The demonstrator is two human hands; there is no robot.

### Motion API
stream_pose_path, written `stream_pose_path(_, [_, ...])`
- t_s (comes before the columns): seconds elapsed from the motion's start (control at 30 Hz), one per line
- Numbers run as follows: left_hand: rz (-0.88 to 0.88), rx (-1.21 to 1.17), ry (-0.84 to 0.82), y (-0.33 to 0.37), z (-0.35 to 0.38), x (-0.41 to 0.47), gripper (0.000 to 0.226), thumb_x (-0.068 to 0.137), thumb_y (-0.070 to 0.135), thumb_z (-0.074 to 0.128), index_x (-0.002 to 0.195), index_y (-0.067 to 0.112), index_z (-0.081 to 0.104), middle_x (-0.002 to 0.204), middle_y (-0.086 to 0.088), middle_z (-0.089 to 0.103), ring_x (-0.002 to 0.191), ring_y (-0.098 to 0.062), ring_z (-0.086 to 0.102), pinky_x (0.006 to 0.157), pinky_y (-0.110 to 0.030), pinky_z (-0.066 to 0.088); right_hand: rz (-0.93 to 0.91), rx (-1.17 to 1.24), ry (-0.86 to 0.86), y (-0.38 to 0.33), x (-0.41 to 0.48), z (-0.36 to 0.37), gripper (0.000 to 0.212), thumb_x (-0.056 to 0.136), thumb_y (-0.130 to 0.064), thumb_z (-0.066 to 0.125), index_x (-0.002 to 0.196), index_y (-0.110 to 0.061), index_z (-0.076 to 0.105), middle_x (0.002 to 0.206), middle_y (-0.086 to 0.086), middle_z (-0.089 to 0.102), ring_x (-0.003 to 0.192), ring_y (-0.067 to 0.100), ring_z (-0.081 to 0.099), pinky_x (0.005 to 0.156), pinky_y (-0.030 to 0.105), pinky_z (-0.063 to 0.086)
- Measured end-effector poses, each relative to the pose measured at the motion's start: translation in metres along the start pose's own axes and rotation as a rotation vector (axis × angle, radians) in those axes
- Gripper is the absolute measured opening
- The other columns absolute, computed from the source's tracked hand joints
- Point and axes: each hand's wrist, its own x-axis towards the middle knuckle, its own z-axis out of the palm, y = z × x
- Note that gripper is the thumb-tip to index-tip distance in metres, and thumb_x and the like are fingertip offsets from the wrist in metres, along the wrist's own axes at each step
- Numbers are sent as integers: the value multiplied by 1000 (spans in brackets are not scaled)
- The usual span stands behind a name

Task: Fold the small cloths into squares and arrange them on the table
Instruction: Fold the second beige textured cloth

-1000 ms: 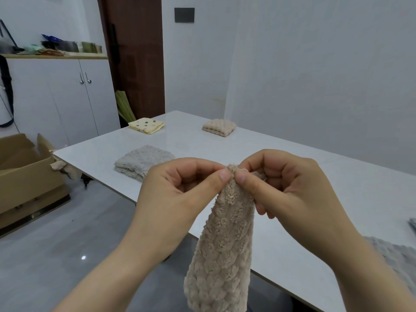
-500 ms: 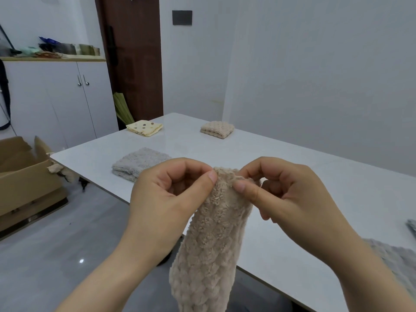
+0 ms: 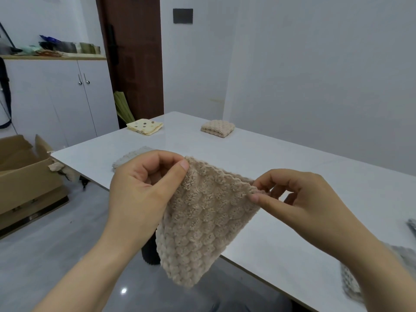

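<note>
A fluffy beige cloth [image 3: 202, 224] hangs in the air over the near edge of the white table [image 3: 304, 176]. My left hand [image 3: 144, 194] pinches its upper left corner between thumb and fingers. My right hand [image 3: 299, 199] pinches the upper right corner, so the top edge is stretched between the two hands. Folded on the table lie a grey cloth [image 3: 126, 157], partly hidden behind my left hand, a yellow dotted cloth [image 3: 145, 126] and a beige cloth [image 3: 218, 128] at the far end.
A loose grey cloth [image 3: 351, 282] lies at the table's right near edge, behind my right forearm. An open cardboard box [image 3: 24, 176] stands on the floor at left. White cabinets [image 3: 56, 97] and a brown door [image 3: 135, 64] are behind the table.
My hands have moved apart, spreading the cloth from a narrow bunched strip into a wide sheet. The right hand slid along the top edge to the right.
</note>
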Motion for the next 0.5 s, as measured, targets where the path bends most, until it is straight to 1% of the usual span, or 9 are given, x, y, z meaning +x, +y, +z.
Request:
stream_pose_path(0.07, [12, 22, 12, -4, -1, 1, 12, 81, 11, 68, 73, 20, 71, 73, 3, 71, 68, -4, 63, 64, -11, 50, -13, -21, 10, 2, -1, 0, 5, 80, -30, 71, 76, -31, 70, 76, -16, 66, 63, 3, 59, 53, 13, 42])
stream_pose_path(0.13, [21, 37, 28, -9, -2, 1, 13, 81, 12, 70, 73, 22, 71, 72, 6, 71, 67, -3, 63, 65, -12, 50, -18, -42, 29, 4, 0, 0, 5, 80, -29, 71, 77, -33, 69, 81, -16, 67, 71, 8, 63, 60, 18, 48])
stream_pose_path(0.2, [40, 55, 34, -13, -4, 0, 13, 80, 13, 72, 73, 23, 70, 72, 10, 71, 68, -2, 63, 66, -11, 49, -15, -38, 47, 5, 0, -1, 8, 80, -28, 71, 77, -35, 69, 85, -21, 68, 78, 4, 65, 66, 14, 49])
stream_pose_path(0.27, [61, 79, 39, -16, -4, -1, 13, 81, 12, 72, 74, 23, 70, 74, 12, 71, 69, 0, 64, 67, -8, 48, -14, 13, 58, 5, 0, 0, 13, 80, -21, 74, 77, -33, 69, 85, -21, 69, 83, 0, 66, 71, 11, 50])
stream_pose_path(0.37, [79, 100, 68, -19, -4, -3, 17, 82, 8, 68, 74, 24, 69, 75, 15, 70, 70, 1, 64, 68, -6, 47, -27, 90, 78, 2, 0, 0, 18, 77, -11, 75, 76, -29, 72, 78, -12, 70, 78, 6, 68, 71, 11, 51])
stream_pose_path(0.5, [84, 96, 87, -24, -5, -4, 17, 83, 9, 67, 75, 25, 68, 74, 18, 69, 71, 2, 63, 68, -5, 46, -22, 149, 96, 0, -1, 0, 19, 77, -9, 76, 78, -27, 72, 77, -5, 70, 76, 10, 68, 68, 13, 52])
